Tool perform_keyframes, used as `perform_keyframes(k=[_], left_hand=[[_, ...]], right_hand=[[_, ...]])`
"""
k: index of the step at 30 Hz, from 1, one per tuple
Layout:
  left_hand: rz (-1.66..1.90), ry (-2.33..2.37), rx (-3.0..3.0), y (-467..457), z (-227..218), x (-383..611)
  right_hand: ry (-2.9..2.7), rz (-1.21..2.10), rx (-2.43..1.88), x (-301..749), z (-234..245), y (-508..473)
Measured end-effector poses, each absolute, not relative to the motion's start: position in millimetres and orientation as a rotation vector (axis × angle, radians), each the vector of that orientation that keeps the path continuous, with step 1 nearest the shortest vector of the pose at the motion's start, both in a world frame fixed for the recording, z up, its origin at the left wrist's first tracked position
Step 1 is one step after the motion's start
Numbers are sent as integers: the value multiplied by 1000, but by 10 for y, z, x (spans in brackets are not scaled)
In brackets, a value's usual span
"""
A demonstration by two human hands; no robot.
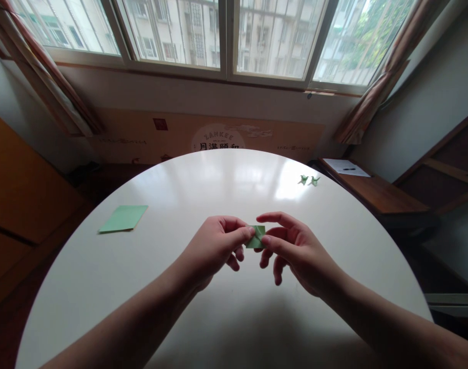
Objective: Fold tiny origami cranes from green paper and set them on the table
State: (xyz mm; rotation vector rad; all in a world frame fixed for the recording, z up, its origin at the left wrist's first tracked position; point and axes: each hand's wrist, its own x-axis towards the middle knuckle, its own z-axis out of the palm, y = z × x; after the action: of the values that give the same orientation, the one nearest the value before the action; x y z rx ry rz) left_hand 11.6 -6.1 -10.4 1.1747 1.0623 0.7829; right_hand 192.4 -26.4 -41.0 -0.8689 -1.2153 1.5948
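A small folded piece of green paper [258, 242] is held up above the white table between both hands. My left hand [218, 243] pinches its left side, thumb on top and fingers curled beneath. On the right side, my right hand [291, 243] grips the paper with its thumb pressed on the face; its index finger is raised above the top edge and the other fingers hang loosely curled. Creases cross the paper's face, partly covered by the thumbs. Whatever lies behind the paper is hidden.
A stack of light green paper sheets [123, 219] lies on the left of the round white table [203, 179]. Two small folded green paper figures [303, 179] sit at the far right. Beyond them, a brown side table [372, 192] carries a white sheet [343, 167] with a pen.
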Motion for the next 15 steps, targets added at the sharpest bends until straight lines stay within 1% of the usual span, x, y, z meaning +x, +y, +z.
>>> perform_keyframes(k=[5,9,15], left_hand=[[794,1069,1156,-57,-116,110],[877,1069,1075,-56,-110,122],[928,1046,1075,-83,-92,145]], right_hand=[[-1248,1549,-868,1937,-417,-264],[-1294,1495,-838,1934,-405,-294],[-1300,1305,-898,1895,-379,-320]])
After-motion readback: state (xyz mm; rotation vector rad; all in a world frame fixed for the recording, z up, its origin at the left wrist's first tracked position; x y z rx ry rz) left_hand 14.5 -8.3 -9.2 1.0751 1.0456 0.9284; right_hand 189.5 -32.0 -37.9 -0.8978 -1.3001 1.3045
